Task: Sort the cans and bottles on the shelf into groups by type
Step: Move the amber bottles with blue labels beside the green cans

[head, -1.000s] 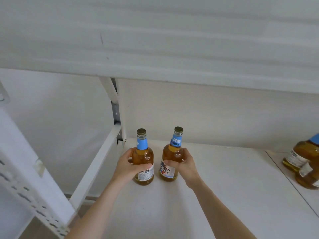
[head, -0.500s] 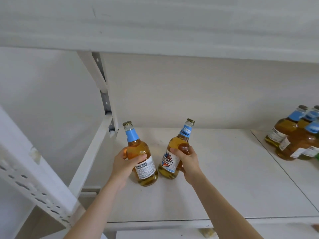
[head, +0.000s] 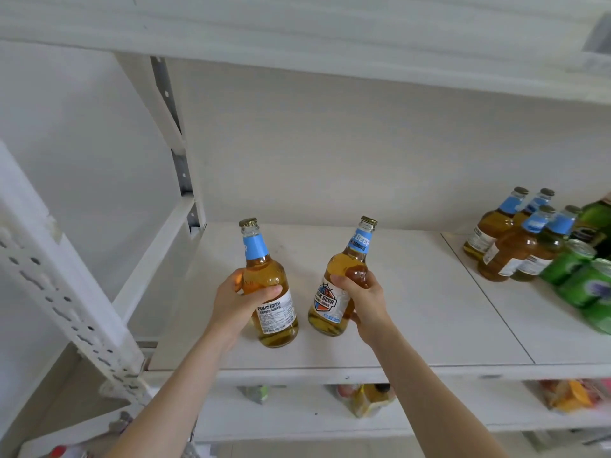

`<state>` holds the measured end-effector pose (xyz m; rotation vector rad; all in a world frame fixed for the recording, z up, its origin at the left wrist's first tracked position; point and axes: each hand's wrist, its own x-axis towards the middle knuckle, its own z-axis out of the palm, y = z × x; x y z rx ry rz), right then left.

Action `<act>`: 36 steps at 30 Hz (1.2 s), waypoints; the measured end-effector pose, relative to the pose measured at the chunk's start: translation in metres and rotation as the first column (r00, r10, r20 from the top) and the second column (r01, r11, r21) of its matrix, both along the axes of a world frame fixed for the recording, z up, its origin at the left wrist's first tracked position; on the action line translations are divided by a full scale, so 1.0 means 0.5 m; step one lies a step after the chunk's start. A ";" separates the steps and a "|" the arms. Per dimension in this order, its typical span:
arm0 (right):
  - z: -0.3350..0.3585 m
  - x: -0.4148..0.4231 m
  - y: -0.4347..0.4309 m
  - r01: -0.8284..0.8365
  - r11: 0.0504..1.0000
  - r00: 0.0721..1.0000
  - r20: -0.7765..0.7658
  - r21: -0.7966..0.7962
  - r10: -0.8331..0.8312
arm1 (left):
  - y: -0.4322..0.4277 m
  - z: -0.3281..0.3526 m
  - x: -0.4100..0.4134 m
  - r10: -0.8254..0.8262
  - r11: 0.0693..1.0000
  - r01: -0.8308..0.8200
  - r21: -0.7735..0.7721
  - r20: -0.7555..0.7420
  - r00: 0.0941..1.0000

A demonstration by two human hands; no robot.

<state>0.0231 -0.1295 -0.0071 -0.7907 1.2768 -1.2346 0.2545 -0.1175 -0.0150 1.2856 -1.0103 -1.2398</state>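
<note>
Far to the left of the grip, a white metal post (head: 69, 295) punched with slots slants down and is cut off by the frame edge. The left hand (head: 236, 304) is clamped round the belly of the left bottle (head: 263, 272). One digit crosses the front above the white label, and the rest are partly hidden behind the glass. This bottle is clear glass with amber liquid nearly to the neck, a blue neck band and a gold crimped cap, and it leans a little left. Just beside it, not touching, the right bottle (head: 325, 304) is the same kind and leans right. The right hand (head: 367, 302) grips it at the shoulder and covers part of its badge-shaped label. Whether either base rests on the smooth white shelf (head: 413, 292) cannot be told. Well to the right of the grip stands a group of bottles (head: 509, 239) of the same kind, packed tight so that the back ones are half hidden. Beyond them are blurred green cans (head: 582, 276) and a dark green bottle (head: 598, 219), both cut off by the edge. Below the grip, crinkled packets (head: 370, 398) show only in part under the board.
</note>
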 end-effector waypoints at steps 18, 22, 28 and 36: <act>-0.006 -0.252 0.275 0.066 0.998 0.996 -0.058 0.005 -0.066 | 0.233 0.018 -0.277 -0.120 0.992 0.122 -0.015 0.098 0.988; 0.000 -0.317 0.258 0.088 0.996 0.994 -0.062 -0.019 -0.089 | 0.214 0.025 -0.344 -0.151 0.988 0.155 -0.024 0.116 0.982; 0.010 -0.420 0.196 0.100 0.994 0.989 -0.104 -0.049 -0.105 | 0.144 0.033 -0.449 -0.163 0.985 0.168 -0.030 0.135 0.977; 0.020 -0.595 0.157 0.127 0.991 0.988 -0.087 -0.052 -0.131 | 0.080 0.051 -0.620 -0.204 0.977 0.212 -0.032 0.164 0.965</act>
